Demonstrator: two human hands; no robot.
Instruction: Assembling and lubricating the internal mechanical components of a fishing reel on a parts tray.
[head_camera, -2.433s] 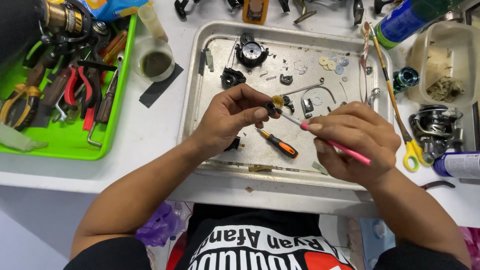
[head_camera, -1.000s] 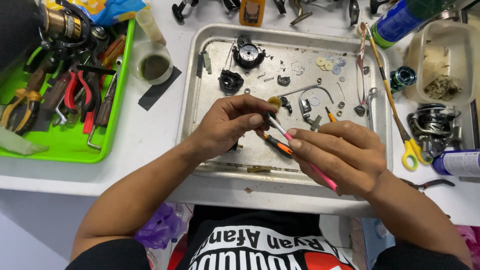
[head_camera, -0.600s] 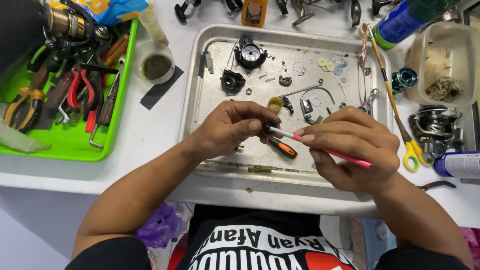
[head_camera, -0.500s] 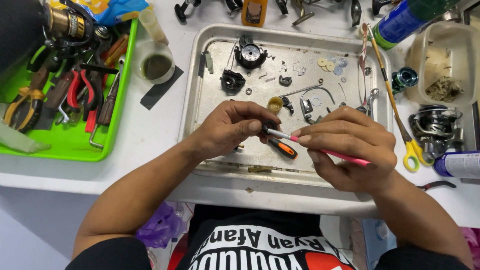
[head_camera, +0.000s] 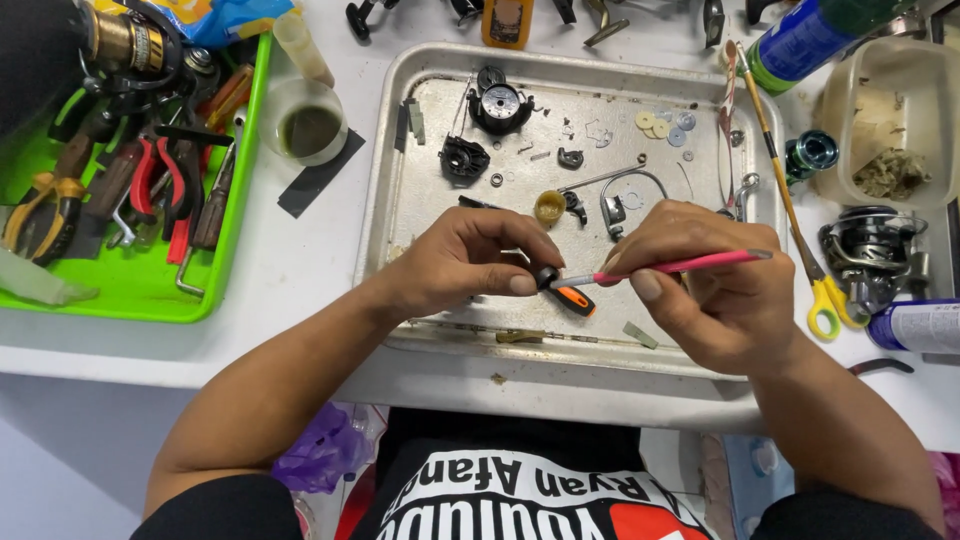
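Currently left hand (head_camera: 465, 262) sits over the lower middle of the metal tray (head_camera: 385, 180), fingers pinched together on a small black round part (head_camera: 546, 277), thumb tip and forefinger clamping it from the left. Right hand (head_camera: 705, 285) is at 3 o'clock from it, fingers closed around a pink-handled brush (head_camera: 680, 266); handle runs out toward 3 o'clock, tip end meets the black part at the left-hand pinch. Directly below the part, at 5 o'clock, an orange-and-black screwdriver (head_camera: 575, 300) lies on the tray floor, partly hidden by both hands. At 12 o'clock from the hands: a small brass cup (head_camera: 549, 207), a bent wire bail (head_camera: 625, 190), loose washers (head_camera: 662, 124) near the tray's far right, and two black housing pieces (head_camera: 465, 158) up at 11 o'clock. Outside the tray, at 9 to 10 o'clock, a green tray (head_camera: 120, 285) holds pliers and other hand tools; a clear cup of dark liquid (head_camera: 310, 125) stands between it and the metal tray. At 3 o'clock, yellow-handled scissors (head_camera: 825, 295) lie beside a fishing reel (head_camera: 875, 250); a blue spray can (head_camera: 800, 45) sits at 1 o'clock.
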